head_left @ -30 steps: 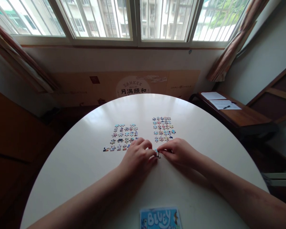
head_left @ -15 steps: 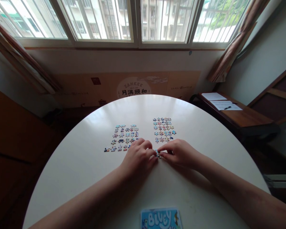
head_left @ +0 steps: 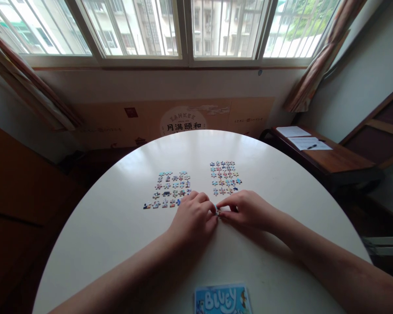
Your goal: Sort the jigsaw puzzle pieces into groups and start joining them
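My left hand point(head_left: 196, 213) and my right hand point(head_left: 245, 209) meet near the middle of the white round table point(head_left: 124, 261). Between their fingertips are small jigsaw puzzle pieces point(head_left: 217, 211), mostly covered by the fingers. Both hands are closed on them, thumb against forefinger; whether the pieces are joined I cannot tell. Just beyond my left hand lie loose jigsaw pieces in rows point(head_left: 166, 193), the nearest row partly hidden by that hand. Beyond my right hand lies a second block of loose pieces point(head_left: 224, 175), also in rows.
At the table's near edge lies a blue box or card marked "Bluey" point(head_left: 221, 298), cut off by the frame. A wooden side table point(head_left: 347, 155) with papers point(head_left: 309, 143) and a pen point(head_left: 312, 147) stands to the right. Windows and a printed cardboard panel point(head_left: 249, 109) are behind.
My left hand has shifted slightly, its fingers now covering more of the pieces between the hands. My right hand stays nearly in place. The rows of pieces look unchanged.
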`<state>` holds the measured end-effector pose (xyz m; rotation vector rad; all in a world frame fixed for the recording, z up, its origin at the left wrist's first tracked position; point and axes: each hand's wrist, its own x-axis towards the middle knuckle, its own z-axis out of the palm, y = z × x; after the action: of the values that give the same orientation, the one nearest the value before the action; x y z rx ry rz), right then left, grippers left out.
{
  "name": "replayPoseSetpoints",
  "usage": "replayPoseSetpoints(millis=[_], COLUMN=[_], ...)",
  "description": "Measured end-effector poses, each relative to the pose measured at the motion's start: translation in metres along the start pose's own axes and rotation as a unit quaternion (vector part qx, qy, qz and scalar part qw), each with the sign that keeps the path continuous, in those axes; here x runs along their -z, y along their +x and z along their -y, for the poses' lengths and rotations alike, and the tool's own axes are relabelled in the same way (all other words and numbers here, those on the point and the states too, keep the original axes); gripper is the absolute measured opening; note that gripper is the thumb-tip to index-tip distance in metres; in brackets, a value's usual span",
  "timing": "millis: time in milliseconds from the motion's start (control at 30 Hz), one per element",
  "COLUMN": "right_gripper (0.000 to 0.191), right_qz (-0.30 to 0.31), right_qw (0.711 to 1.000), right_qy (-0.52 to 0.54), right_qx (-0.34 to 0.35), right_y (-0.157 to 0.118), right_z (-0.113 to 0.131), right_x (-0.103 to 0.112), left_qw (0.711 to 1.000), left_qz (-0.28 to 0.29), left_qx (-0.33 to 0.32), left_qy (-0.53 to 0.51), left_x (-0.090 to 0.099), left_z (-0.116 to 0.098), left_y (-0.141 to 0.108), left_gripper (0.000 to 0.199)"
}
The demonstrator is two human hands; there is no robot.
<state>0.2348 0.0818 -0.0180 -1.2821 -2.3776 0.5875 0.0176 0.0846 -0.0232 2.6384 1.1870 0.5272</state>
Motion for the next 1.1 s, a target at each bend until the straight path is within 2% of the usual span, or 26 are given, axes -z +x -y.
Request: replayPoseSetpoints(millis=[567, 1100], right_gripper=[0.022, 0.020], right_qz=[-0.008, -0.040], right_qw=[1.000, 0.999], right_qy=[-0.026, 0.001], right_qx=[-0.001, -0.033], right_y=[0.0006, 0.0030], right_z=[0.0022, 0.0000], right_x=[0.0016, -0.0075], left_qw=[0.999, 0.998], left_qz=[-0.029, -0.035], left_qx=[-0.009, -0.029], left_qy=[0.014, 0.035], left_x=[-0.0002, 0.0004], left_z=[0.0002, 0.0010], left_y=[0.0003, 0.0003], left_gripper=[0.010, 0.011])
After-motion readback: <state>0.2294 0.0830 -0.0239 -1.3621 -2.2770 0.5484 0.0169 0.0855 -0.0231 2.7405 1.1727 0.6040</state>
